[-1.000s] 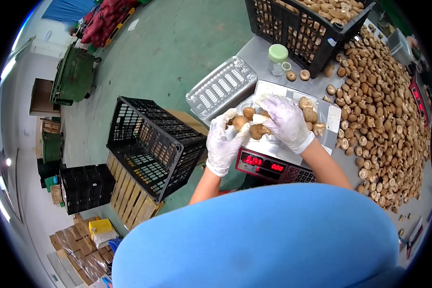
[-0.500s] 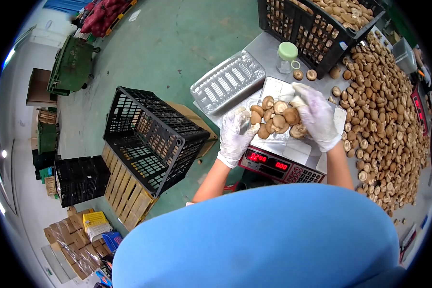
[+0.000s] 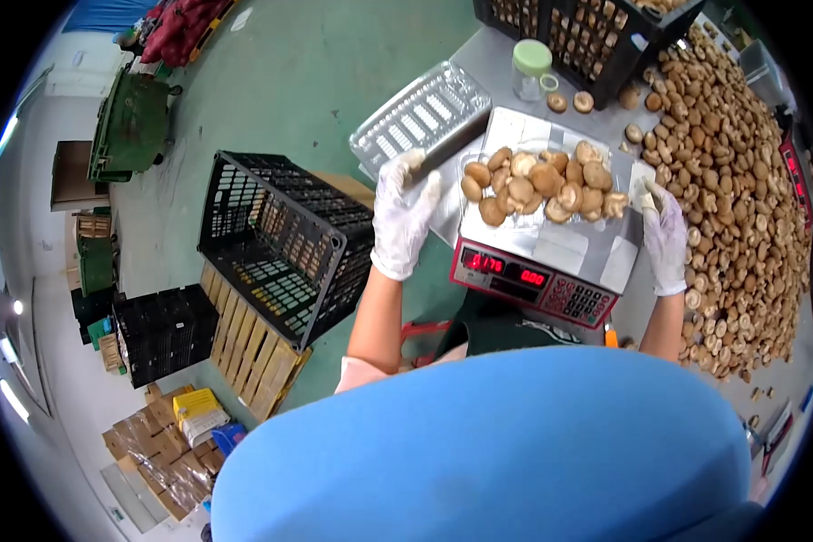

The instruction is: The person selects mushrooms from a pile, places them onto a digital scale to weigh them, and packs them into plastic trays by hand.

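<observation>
Shiitake mushrooms lie in a clear plastic tray on the metal plate of a red digital scale, whose red digits are lit. My left hand, in a white glove, is open, thumb apart from the fingers, left of the scale. Its fingertips are near a stack of clear plastic trays. My right hand, also gloved, is by the scale's right edge, between the scale and a large mushroom pile. Its fingers are extended, with nothing visible in them.
A black crate of mushrooms stands at the table's back, beside a green-lidded jar. On the floor to the left, a black crate lies on a wooden pallet. A second scale sits beyond the pile.
Both hands have come off the mushrooms in the tray, the left moving left and the right moving right. The mushrooms now lie spread out and uncovered.
</observation>
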Action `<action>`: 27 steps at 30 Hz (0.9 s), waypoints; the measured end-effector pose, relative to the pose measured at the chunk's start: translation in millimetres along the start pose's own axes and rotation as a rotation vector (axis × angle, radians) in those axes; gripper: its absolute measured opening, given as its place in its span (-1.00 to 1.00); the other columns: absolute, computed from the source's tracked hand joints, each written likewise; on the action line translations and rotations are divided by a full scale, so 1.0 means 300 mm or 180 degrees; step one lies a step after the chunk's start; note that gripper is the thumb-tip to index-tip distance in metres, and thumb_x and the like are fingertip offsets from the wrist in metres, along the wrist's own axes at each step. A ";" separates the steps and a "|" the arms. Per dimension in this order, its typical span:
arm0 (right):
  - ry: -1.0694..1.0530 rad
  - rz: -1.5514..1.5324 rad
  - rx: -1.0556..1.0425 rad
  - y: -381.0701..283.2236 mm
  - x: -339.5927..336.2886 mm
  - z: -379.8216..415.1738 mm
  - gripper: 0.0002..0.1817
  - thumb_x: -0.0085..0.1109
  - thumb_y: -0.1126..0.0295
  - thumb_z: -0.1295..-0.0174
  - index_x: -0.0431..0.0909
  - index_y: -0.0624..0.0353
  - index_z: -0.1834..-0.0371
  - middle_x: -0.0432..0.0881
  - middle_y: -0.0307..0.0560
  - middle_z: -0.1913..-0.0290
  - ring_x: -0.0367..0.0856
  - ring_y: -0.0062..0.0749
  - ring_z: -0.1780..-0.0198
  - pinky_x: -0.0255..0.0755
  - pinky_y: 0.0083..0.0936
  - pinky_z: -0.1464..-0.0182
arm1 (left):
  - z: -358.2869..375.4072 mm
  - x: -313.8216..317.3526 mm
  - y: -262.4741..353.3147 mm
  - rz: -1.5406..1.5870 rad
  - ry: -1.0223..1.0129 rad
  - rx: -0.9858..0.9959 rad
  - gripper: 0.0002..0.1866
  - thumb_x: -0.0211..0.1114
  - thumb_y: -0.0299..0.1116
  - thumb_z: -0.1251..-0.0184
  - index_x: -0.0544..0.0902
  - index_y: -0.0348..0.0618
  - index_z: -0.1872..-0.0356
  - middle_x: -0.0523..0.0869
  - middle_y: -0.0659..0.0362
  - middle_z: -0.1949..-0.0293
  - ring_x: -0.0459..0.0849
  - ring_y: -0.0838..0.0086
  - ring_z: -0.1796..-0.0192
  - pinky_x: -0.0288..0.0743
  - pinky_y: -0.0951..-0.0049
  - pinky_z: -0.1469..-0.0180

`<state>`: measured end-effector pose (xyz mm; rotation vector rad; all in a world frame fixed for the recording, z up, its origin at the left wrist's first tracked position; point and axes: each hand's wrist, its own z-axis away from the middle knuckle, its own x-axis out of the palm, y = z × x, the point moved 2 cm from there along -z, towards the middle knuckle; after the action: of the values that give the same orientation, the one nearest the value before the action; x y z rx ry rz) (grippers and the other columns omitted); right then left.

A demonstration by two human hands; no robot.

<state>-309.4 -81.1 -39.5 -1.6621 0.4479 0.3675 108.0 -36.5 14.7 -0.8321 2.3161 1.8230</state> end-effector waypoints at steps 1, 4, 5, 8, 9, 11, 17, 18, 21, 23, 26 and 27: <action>-0.0209 0.0098 0.0014 0.005 0.005 -0.001 -0.65 0.04 0.52 -0.47 0.48 0.34 -0.28 0.57 -0.08 -0.25 0.51 -0.41 -0.28 0.28 -0.53 -0.40 | -0.004 -0.003 0.004 0.0016 -0.0046 -0.0086 -0.60 0.40 -0.41 -0.38 0.55 -0.23 -0.19 0.62 0.17 -0.01 0.57 0.50 -0.07 0.47 0.44 -0.19; -0.0208 0.0012 -0.0218 -0.002 0.026 -0.017 -0.65 0.05 0.53 -0.46 0.48 0.35 -0.27 0.59 -0.09 -0.22 0.51 -0.41 -0.27 0.28 -0.54 -0.39 | -0.013 0.009 -0.002 0.0000 -0.0165 -0.0189 -0.63 0.30 -0.40 -0.46 0.54 -0.26 -0.21 0.60 0.12 -0.09 0.60 0.42 -0.08 0.48 0.41 -0.20; -0.0223 0.0910 -0.0370 -0.007 0.016 -0.026 -0.64 0.07 0.53 -0.44 0.49 0.32 -0.27 0.60 -0.09 -0.19 0.51 -0.40 -0.26 0.29 -0.52 -0.38 | -0.013 0.020 -0.033 0.0270 -0.0255 -0.0349 -0.62 0.28 -0.38 -0.49 0.53 -0.26 -0.25 0.61 0.12 -0.09 0.60 0.44 -0.08 0.49 0.41 -0.18; -0.0231 0.0283 -0.0262 0.039 0.022 -0.058 -0.64 0.07 0.38 -0.45 0.54 0.27 -0.24 0.61 0.09 -0.18 0.55 -0.13 -0.25 0.34 -0.39 -0.35 | -0.007 0.041 -0.049 0.0593 -0.0531 -0.0671 -0.59 0.18 -0.33 -0.56 0.47 -0.27 -0.33 0.62 0.10 -0.12 0.61 0.44 -0.09 0.50 0.40 -0.19; -0.0159 0.0169 -0.0466 -0.039 0.030 -0.061 -0.64 0.07 0.35 -0.45 0.54 0.27 -0.23 0.64 0.13 -0.12 0.58 -0.09 -0.20 0.39 -0.38 -0.30 | -0.006 0.051 -0.038 0.0689 -0.0658 -0.1118 -0.58 0.15 -0.34 -0.57 0.46 -0.28 -0.34 0.63 0.10 -0.11 0.62 0.44 -0.07 0.49 0.42 -0.19; -0.0398 0.0258 -0.0168 -0.008 0.062 -0.087 -0.65 0.07 0.34 -0.46 0.55 0.29 -0.21 0.67 0.10 -0.08 0.60 -0.14 -0.18 0.41 -0.39 -0.28 | 0.001 0.075 -0.042 0.0790 -0.0850 -0.1524 -0.58 0.13 -0.34 -0.57 0.45 -0.30 -0.35 0.64 0.10 -0.10 0.63 0.44 -0.05 0.49 0.44 -0.19; -0.0907 -0.0378 0.0726 -0.022 0.129 -0.127 -0.70 0.05 0.28 -0.41 0.60 0.30 0.02 0.69 0.09 0.11 0.62 -0.24 0.09 0.48 -0.36 -0.06 | -0.013 0.135 -0.044 0.0843 -0.1274 -0.1410 -0.48 0.08 -0.44 -0.53 0.31 -0.33 -0.45 0.63 0.32 0.28 0.52 0.76 0.41 0.45 0.74 0.39; -0.0880 -0.0210 0.0822 -0.060 0.113 -0.125 -0.71 0.15 0.26 -0.33 0.60 0.31 0.13 0.68 0.11 0.19 0.62 -0.22 0.15 0.49 -0.34 0.02 | -0.011 0.134 -0.019 0.0997 -0.1315 -0.1552 -0.49 0.09 -0.46 -0.53 0.31 -0.34 -0.45 0.62 0.32 0.29 0.52 0.76 0.42 0.44 0.74 0.39; -0.0672 -0.0191 0.0649 -0.031 0.077 -0.079 -0.74 0.20 0.34 -0.32 0.62 0.29 0.06 0.62 -0.15 0.31 0.53 -0.49 0.22 0.44 -0.49 0.13 | 0.012 0.150 0.003 0.0853 -0.1467 -0.1585 -0.47 0.08 -0.49 -0.51 0.30 -0.29 -0.46 0.62 0.32 0.29 0.51 0.76 0.44 0.45 0.74 0.42; -0.0377 -0.0925 0.0536 0.024 0.051 -0.019 -0.86 0.17 0.48 -0.26 0.61 0.29 0.16 0.59 -0.20 0.35 0.53 -0.49 0.26 0.46 -0.50 0.17 | 0.037 0.184 0.032 0.0747 -0.1555 -0.1495 -0.46 0.05 -0.51 -0.50 0.28 -0.26 -0.47 0.63 0.30 0.25 0.50 0.75 0.44 0.46 0.73 0.44; -0.0338 -0.1042 0.1168 0.038 -0.073 0.108 -0.88 0.22 0.45 -0.23 0.63 0.22 0.22 0.63 -0.17 0.33 0.56 -0.55 0.22 0.48 -0.53 0.12 | 0.088 0.265 0.078 0.1050 -0.1619 -0.1334 -0.45 0.12 -0.47 -0.50 0.29 -0.29 -0.47 0.60 0.35 0.24 0.53 0.76 0.32 0.47 0.75 0.30; -0.0057 -0.0582 0.0792 0.028 -0.126 0.159 -0.87 0.20 0.40 -0.24 0.62 0.20 0.22 0.66 -0.09 0.31 0.61 -0.43 0.20 0.50 -0.46 0.08 | 0.101 0.290 0.105 0.0991 -0.1852 -0.1346 -0.45 0.13 -0.47 -0.50 0.28 -0.28 -0.47 0.61 0.34 0.27 0.52 0.75 0.37 0.46 0.73 0.37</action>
<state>-345.7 -31.7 -34.9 -1.4426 0.3115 0.1828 11.6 -35.7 0.2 0.0712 1.7860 2.3244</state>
